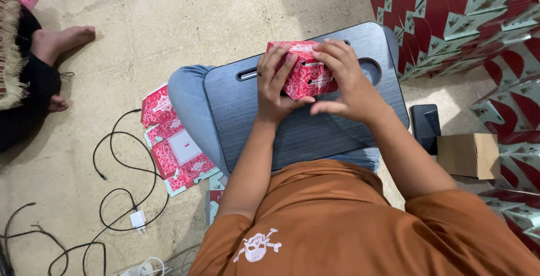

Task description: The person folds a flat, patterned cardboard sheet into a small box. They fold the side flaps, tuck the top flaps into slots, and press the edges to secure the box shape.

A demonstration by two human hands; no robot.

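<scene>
Red-and-white patterned carton [304,76], partly folded up, sits between both hands on the dark lap tray [315,130], which serves as the counter across the person's knees.

Head view: the carton's long axis runs roughly left to right, tilting slightly downward toward the right hand. The left hand [275,87] wraps the carton's left end, fingers curled over the top and thumb underneath along the lower edge, so it is closed around the carton in a firm hold. The right hand [343,79] lies over the right end, fingertips pressing on the top near the slotted face, thumb pointing back toward the left hand; it is half curled and touching rather than clamped. Both hands are equally close, each on its own end.

Left of the left hand, on the floor, lie flat unfolded cartons [174,146] of the same print, with black cables and a white charger [137,218] beyond. Right of the right hand lie a dark phone [425,125] and a plain brown box [468,155]. Another person's bare foot [62,39] shows far left.
</scene>
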